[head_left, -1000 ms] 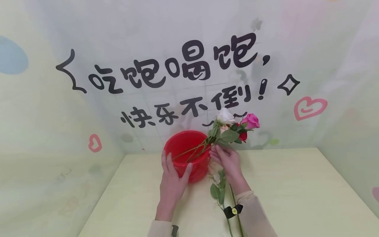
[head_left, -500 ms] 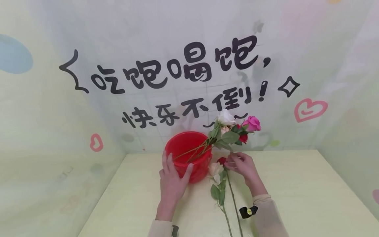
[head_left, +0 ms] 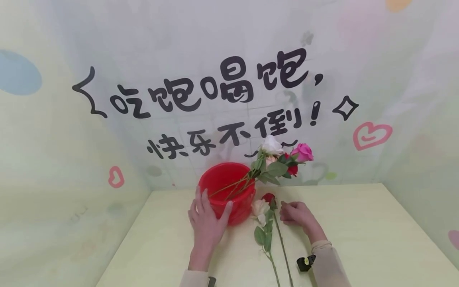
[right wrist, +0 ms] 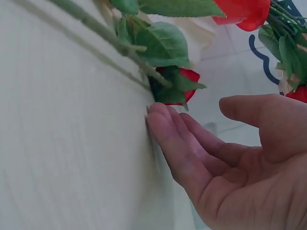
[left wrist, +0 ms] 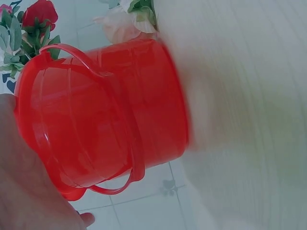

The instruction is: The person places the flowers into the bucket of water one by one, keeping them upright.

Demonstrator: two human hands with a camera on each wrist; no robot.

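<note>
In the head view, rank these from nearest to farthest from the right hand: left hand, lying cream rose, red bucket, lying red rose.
1. Lying red rose: just left of the right hand.
2. Lying cream rose: left of that bloom.
3. Red bucket: farther left.
4. Left hand: at the bucket's near left side.

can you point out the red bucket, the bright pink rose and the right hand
Red bucket (left wrist: 88, 117): left wrist view, on its outer wall
Bright pink rose (head_left: 303, 152): head view, on its bloom
Right hand (head_left: 299, 215): head view, on the back of the hand

Pale backdrop (head_left: 186, 32) with black lettering (head_left: 234, 79) and pink hearts (head_left: 369, 139) behind a light tabletop (head_left: 369, 227)
</note>
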